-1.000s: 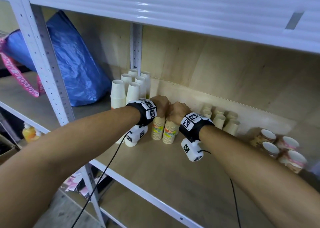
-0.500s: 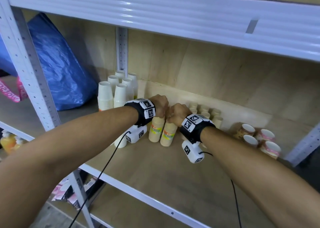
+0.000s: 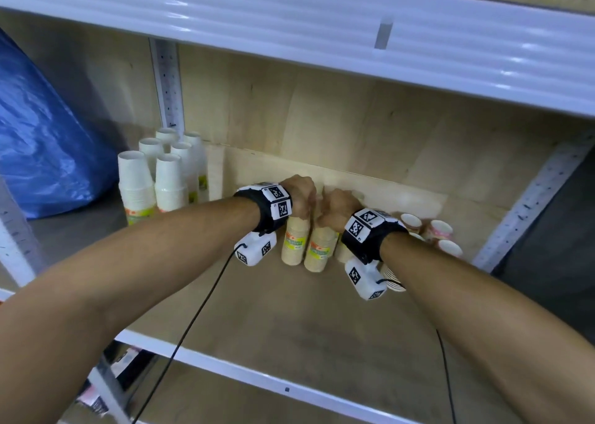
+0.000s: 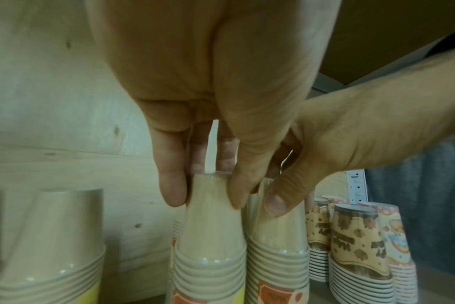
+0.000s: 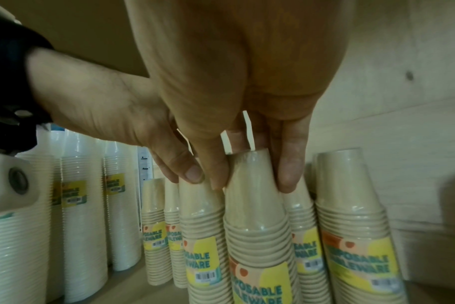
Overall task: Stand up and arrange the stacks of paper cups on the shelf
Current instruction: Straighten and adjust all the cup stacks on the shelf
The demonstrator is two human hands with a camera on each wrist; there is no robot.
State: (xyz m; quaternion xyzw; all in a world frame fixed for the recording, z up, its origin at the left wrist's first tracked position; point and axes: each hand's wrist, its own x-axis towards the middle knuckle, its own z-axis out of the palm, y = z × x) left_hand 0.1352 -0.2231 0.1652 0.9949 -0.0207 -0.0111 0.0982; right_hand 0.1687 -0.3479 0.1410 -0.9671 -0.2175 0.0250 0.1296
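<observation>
In the middle of the frame, the left hand (image 3: 297, 195) pinches the top of one tan paper cup stack with a yellow label (image 3: 293, 241), and the right hand (image 3: 338, 208) pinches the top of the same kind of stack beside it (image 3: 317, 249), both grips closed on them. Both stacks stand upright on the wooden shelf (image 3: 289, 327). Since half a second ago the stacks have slid right, near the patterned cup stacks (image 3: 428, 232), away from the tall white cup stacks (image 3: 161, 179) at the left.

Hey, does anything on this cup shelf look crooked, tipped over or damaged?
Nothing looks spilled or crushed. The two brown cup stacks pinched by the left hand and right hand lean a little rather than standing straight. The white stacks and patterned stacks stand upright.
</observation>
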